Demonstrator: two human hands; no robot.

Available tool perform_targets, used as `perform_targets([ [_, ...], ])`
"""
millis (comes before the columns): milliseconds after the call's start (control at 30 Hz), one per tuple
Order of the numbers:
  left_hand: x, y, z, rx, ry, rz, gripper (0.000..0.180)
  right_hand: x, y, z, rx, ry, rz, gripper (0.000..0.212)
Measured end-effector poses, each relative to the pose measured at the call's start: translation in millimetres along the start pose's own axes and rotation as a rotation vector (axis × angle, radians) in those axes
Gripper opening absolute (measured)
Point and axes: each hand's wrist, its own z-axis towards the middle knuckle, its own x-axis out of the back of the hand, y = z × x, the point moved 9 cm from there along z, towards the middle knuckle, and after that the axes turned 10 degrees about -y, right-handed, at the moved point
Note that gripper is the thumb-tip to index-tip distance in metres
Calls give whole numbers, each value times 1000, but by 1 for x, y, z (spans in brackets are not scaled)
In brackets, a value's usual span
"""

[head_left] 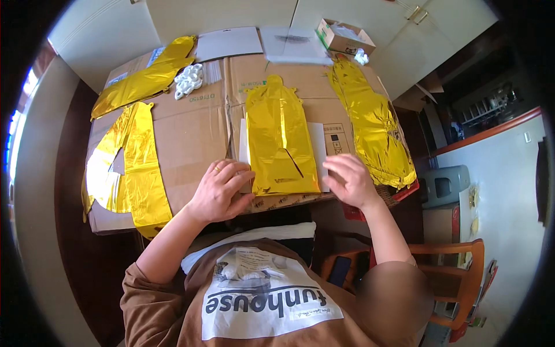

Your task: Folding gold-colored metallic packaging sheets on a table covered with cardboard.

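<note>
A flat, folded gold foil balloon (pixel 269 124) lies in front of me on a white card (pixel 318 144), which shows along both its sides. My left hand (pixel 222 189) rests at the balloon's lower left corner, thumb and fingers apart, fingertips at the foil's edge. Off the lower right corner is my right hand (pixel 351 180), its fingers bent and apart beside the card's edge, with nothing seen in them. Some of the left fingertips' contact with the foil is hard to make out.
Brown cardboard (pixel 193 133) covers the table. More gold foil pieces lie at left (pixel 141 165), far left (pixel 144 78) and right (pixel 373 124). White coiled bits (pixel 188 81), white sheets (pixel 229 43) and an open box (pixel 346 37) sit toward the back. A wooden chair (pixel 477 260) stands at right.
</note>
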Motion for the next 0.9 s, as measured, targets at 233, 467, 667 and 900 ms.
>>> perform_targets([
  [233,2,-37,29,80,-81,-35,58,-8,-9,29,0,35,-42,39],
  [467,-9,-40,51,-53,-136,107,57,-48,8,-2,-228,-120,-150,57],
  [667,-25,-43,59,-34,-251,137,62,-52,8,-6,-216,-157,-247,53],
  [900,-43,-48,72,-11,-336,224,74,-48,14,-6,-200,-182,-269,52],
])
